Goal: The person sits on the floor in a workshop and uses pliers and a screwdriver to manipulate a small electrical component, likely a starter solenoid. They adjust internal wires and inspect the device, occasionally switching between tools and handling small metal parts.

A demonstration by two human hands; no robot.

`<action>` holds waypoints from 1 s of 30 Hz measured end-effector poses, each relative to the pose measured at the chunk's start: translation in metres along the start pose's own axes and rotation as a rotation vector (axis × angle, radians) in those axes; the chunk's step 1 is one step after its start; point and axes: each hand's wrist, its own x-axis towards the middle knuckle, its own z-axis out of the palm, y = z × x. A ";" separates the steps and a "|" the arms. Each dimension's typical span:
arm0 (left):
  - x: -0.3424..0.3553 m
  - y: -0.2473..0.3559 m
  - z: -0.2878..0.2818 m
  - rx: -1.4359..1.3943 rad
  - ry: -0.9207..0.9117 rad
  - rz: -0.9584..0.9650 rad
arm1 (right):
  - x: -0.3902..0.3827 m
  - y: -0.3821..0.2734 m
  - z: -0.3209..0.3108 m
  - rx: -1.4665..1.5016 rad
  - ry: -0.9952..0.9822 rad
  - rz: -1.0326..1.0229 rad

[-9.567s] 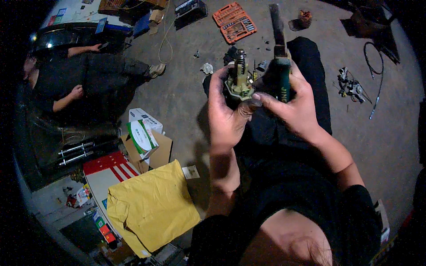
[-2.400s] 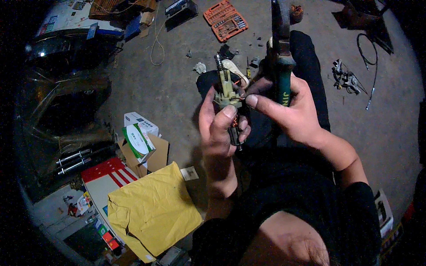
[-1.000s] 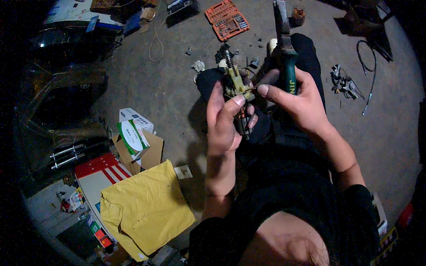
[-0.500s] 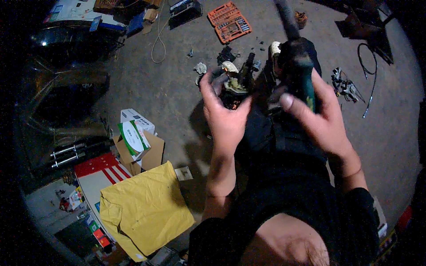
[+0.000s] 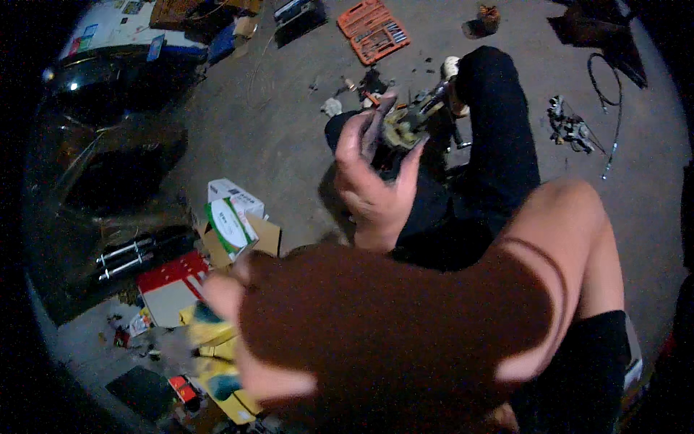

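Note:
My left hand [image 5: 379, 184], in front of my bent knees, is curled around a dark mechanical part [image 5: 403, 132] with a pale, greasy-looking inside. Its underside is hidden by my palm. Across my body my right arm reaches to the left, a dark shadow over its forearm. My right hand [image 5: 249, 325] is smeared by motion above the yellow cloth [image 5: 242, 409]. Teal patches [image 5: 224, 387] show beside its fingers; I cannot make out what they belong to. Just past the held part, near my shoe [image 5: 452, 69], a shiny metal tool [image 5: 434, 103] is visible.
An orange socket set case [image 5: 376, 40] is open on the floor ahead, with small loose parts nearer me. At right are a metal assembly [image 5: 567, 126] and a black cable [image 5: 619, 130]. An open cardboard box [image 5: 267, 235] holding a green-and-white carton [image 5: 231, 224] stands at left.
My right hand has swung from beside my left hand to the lower left, over the yellow cloth. The dark tool with the green grip has left its earlier place. The left hand keeps its part.

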 end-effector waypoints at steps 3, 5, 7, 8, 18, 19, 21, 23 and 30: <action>0.006 0.009 0.000 0.065 0.005 0.057 | 0.005 0.003 -0.005 -0.048 -0.071 0.061; 0.004 0.012 0.001 -0.254 0.106 -0.237 | 0.007 0.004 -0.006 -0.052 -0.104 0.080; 0.008 0.014 -0.003 -0.649 0.142 -0.482 | 0.008 0.003 -0.007 -0.054 -0.138 0.095; 0.011 0.015 -0.008 -0.930 0.163 -0.729 | 0.006 0.002 -0.007 -0.057 -0.155 0.111; 0.024 0.000 -0.026 -1.846 -0.165 -0.826 | 0.015 0.005 -0.009 -0.045 -0.289 0.173; 0.025 0.000 -0.027 -1.831 -0.210 -0.776 | 0.016 0.004 -0.010 -0.049 -0.301 0.175; 0.032 0.016 -0.030 -1.683 -0.080 -0.938 | 0.018 0.002 -0.014 -0.069 -0.324 0.193; 0.038 0.017 -0.033 -1.674 -0.085 -0.968 | 0.022 0.001 -0.019 -0.092 -0.358 0.204; 0.037 0.022 -0.064 -1.615 -0.085 -0.950 | 0.035 -0.032 -0.054 -0.175 -0.523 0.258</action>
